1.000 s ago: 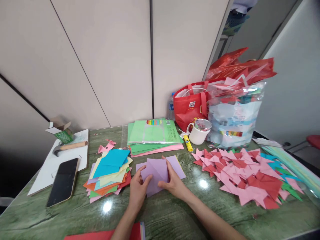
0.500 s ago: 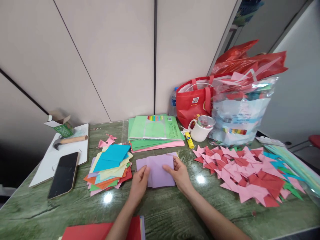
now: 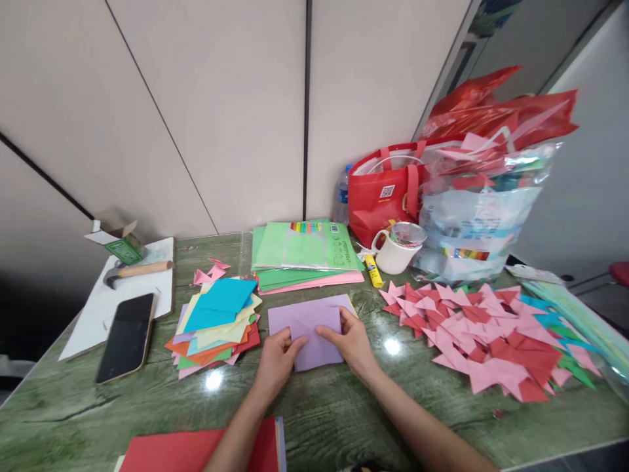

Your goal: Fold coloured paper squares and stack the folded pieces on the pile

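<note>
Purple paper [image 3: 314, 321] is held just over the table in front of me, its fold and layers partly covered by my fingers. My left hand [image 3: 280, 354] pinches its lower left part, thumb on top. On the right side my right hand [image 3: 351, 334] grips the edge, with the thumb across the front. A thin yellow edge shows behind the paper at its upper right. Left of my hands lies a pile of coloured paper squares [image 3: 221, 305], blue on top. Near the right forearm spreads a heap of folded pink and red paper pieces [image 3: 476, 321].
Green paper packs [image 3: 304, 246], a yellow glue stick [image 3: 373, 271] and a white mug [image 3: 393, 255] stand behind. Further right are a red bag [image 3: 376, 196] and a clear plastic bag [image 3: 476, 216]. A phone [image 3: 126, 337] and hammer [image 3: 140, 270] lie left; red paper [image 3: 196, 449] is at the front.
My left thumb has moved right and inward across the purple paper. The separate folded edge seen earlier on its left no longer shows. The view has shifted slightly.
</note>
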`<action>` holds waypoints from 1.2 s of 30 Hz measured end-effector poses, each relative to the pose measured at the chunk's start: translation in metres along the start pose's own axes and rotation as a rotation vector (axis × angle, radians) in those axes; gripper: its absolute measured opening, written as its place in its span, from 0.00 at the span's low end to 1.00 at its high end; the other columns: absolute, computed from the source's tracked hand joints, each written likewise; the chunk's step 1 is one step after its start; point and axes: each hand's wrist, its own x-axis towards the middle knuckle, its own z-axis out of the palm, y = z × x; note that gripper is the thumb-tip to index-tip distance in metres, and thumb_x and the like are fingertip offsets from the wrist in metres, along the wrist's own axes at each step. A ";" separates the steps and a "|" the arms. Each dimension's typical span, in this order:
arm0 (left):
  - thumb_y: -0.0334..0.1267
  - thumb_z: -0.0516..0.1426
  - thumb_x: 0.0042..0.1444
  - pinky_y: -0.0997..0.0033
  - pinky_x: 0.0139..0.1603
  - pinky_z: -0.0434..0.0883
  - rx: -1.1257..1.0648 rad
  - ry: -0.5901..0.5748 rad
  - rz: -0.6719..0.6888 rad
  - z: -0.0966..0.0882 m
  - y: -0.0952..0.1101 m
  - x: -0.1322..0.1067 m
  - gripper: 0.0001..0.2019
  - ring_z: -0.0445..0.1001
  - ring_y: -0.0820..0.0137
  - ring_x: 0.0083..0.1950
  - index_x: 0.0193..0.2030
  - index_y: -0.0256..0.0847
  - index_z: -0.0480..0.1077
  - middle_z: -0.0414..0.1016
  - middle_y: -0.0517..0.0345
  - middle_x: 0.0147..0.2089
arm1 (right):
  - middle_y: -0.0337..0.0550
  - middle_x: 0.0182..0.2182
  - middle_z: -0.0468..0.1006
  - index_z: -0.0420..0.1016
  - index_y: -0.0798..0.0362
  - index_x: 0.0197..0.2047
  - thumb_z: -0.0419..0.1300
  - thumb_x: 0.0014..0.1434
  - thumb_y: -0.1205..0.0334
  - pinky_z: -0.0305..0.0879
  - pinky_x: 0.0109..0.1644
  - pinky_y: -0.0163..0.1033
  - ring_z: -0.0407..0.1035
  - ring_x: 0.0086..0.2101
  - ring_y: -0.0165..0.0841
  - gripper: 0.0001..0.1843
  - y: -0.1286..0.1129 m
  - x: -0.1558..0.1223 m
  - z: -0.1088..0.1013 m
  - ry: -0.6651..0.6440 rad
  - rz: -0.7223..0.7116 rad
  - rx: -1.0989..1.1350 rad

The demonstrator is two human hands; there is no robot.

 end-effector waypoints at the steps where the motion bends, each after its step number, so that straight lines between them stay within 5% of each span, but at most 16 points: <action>1: 0.46 0.59 0.41 0.76 0.23 0.63 -0.001 -0.007 0.001 0.000 0.000 0.000 0.13 0.65 0.73 0.22 0.23 0.35 0.70 0.67 0.62 0.18 | 0.42 0.32 0.75 0.68 0.54 0.37 0.66 0.40 0.58 0.66 0.37 0.40 0.69 0.33 0.36 0.20 0.000 0.000 0.000 -0.001 0.006 -0.002; 25: 0.43 0.57 0.45 0.71 0.29 0.66 -0.043 -0.110 -0.023 0.000 0.008 -0.002 0.12 0.69 0.69 0.28 0.31 0.34 0.72 0.73 0.56 0.26 | 0.43 0.31 0.77 0.69 0.54 0.36 0.67 0.38 0.55 0.68 0.33 0.41 0.70 0.31 0.38 0.21 -0.006 -0.001 0.000 -0.022 0.058 0.022; 30: 0.42 0.56 0.47 0.76 0.25 0.63 0.025 -0.031 0.063 -0.001 0.011 -0.002 0.10 0.65 0.73 0.24 0.28 0.35 0.70 0.68 0.61 0.22 | 0.43 0.31 0.77 0.69 0.54 0.36 0.67 0.38 0.56 0.67 0.34 0.40 0.70 0.31 0.37 0.21 -0.005 -0.001 0.000 -0.023 0.054 0.024; 36: 0.43 0.55 0.48 0.74 0.28 0.66 -0.027 0.054 0.058 -0.003 0.006 -0.002 0.14 0.67 0.71 0.26 0.39 0.36 0.69 0.70 0.60 0.25 | 0.43 0.31 0.77 0.69 0.54 0.37 0.67 0.38 0.57 0.67 0.34 0.40 0.71 0.31 0.37 0.21 -0.004 -0.001 0.000 -0.043 0.066 0.054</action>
